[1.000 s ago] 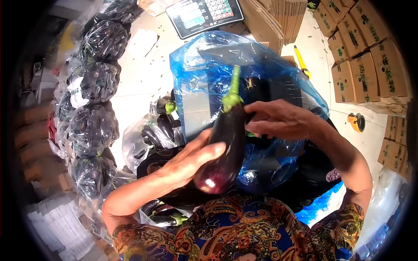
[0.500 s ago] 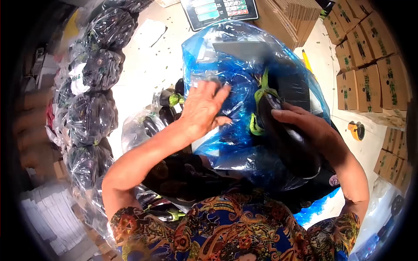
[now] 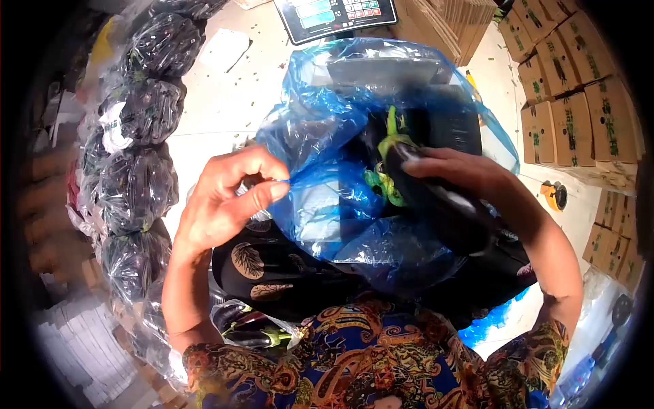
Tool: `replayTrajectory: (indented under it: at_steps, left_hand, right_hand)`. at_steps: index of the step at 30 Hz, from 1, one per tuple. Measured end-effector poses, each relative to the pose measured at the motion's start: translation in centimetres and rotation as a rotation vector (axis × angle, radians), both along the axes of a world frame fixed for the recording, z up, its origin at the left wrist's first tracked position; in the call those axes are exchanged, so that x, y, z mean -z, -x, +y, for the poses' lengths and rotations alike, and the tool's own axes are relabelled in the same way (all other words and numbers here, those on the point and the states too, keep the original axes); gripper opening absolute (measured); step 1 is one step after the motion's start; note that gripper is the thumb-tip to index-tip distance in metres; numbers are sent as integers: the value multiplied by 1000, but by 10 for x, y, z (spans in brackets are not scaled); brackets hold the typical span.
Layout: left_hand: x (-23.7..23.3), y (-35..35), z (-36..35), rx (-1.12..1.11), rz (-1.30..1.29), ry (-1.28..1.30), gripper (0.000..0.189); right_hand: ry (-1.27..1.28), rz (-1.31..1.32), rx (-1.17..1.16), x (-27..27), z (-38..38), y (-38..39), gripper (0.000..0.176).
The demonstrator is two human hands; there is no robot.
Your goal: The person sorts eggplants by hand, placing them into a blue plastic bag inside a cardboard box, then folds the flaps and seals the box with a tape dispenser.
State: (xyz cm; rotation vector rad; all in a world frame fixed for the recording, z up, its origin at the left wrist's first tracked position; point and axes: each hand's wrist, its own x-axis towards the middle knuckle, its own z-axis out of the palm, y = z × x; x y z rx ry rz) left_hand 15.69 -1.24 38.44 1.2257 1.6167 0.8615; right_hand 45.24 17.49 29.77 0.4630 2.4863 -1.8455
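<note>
My left hand (image 3: pixel 235 194) pinches the left edge of a blue plastic bag (image 3: pixel 320 204) between thumb and fingers. The bag lies spread in front of me, its far edge near the scale. My right hand (image 3: pixel 470 177) is closed on a dark eggplant (image 3: pixel 443 208), its green stem pointing away from me, at the right side of the bag. Beside that stem, more green stems (image 3: pixel 387 187) show among dark shapes in the bag; how many eggplants lie there cannot be made out.
A scale (image 3: pixel 334 17) stands at the top. Plastic-wrapped eggplant bundles (image 3: pixel 139 187) line the left. Flat cardboard (image 3: pixel 449 24) is at the upper right, stacked boxes (image 3: pixel 572 126) at the right with a tape roll (image 3: pixel 553 195) nearby. Bagged eggplants (image 3: pixel 252 327) lie at the lower left.
My left hand has moved left and now pinches the bag's edge, pulling it left. The eggplant in my right hand has shifted slightly left, and green stems beside it show more.
</note>
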Motion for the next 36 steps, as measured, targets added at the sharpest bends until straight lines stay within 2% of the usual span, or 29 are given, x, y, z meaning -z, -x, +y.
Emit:
replayTrajectory:
  at_steps: [1, 2, 4, 6, 8, 9, 10, 12, 15, 21, 24, 25, 28, 29, 31, 34, 35, 36]
  left_hand:
    - [4, 0, -1, -9, -26, -20, 10]
    - [5, 1, -1, -7, -77, -47, 10]
    - [9, 3, -1, -2, -181, -94, 10]
    - [16, 2, -1, -19, -240, -135, 9]
    - [25, 2, -3, -66, -294, -135, 9]
    - [29, 3, -3, -87, -319, -153, 10]
    - [34, 5, -4, -108, -346, -170, 10]
    - [39, 6, -5, -140, -373, -187, 11]
    - [41, 5, -4, -155, -356, -182, 13]
    - [42, 0, 1, -128, -342, -100, 10]
    - [45, -6, 7, -108, -295, -66, 9]
    - [48, -6, 8, -123, -286, -70, 9]
    - [49, -5, 13, -107, -282, -105, 8]
    - [49, -6, 13, -114, -283, -85, 11]
    - [49, -9, 15, -128, -286, -50, 16]
    - [52, -3, 21, -221, -254, -220, 29]
    - [53, 0, 27, -299, -274, -271, 40]
    - [50, 6, 32, -346, -154, -251, 51]
  right_hand:
    - [177, -207, 105, 3, 2, 22, 46]
    - [498, -629, 310, 4, 3, 47, 53]
    - [128, -295, 203, 43, 5, 61, 63]
    - [-85, -225, 182, 76, -5, 77, 68]
    - [-147, -421, 257, 91, -20, 104, 69]
    - [-231, -433, 217, 80, -29, 106, 67]
    - [-565, -337, 173, 83, -39, 102, 71]
    - [-641, -470, 22, 55, -44, 102, 73]
    - [-582, -550, 44, 59, -44, 100, 66]
    - [-532, -544, 52, 72, -57, 95, 60]
    - [-531, -409, 170, 75, -65, 90, 51]
    - [-430, -443, 259, 75, -59, 93, 47]
    - [-589, 4, 414, 89, -32, 110, 46]
    - [-352, -93, 210, 92, -17, 117, 47]
    - [-290, -188, 180, 99, -17, 127, 48]
    - [-242, -199, 173, 109, -18, 129, 51]
    - [-266, -191, 169, 106, -18, 128, 51]
    - [-289, -185, 167, 105, -19, 126, 51]
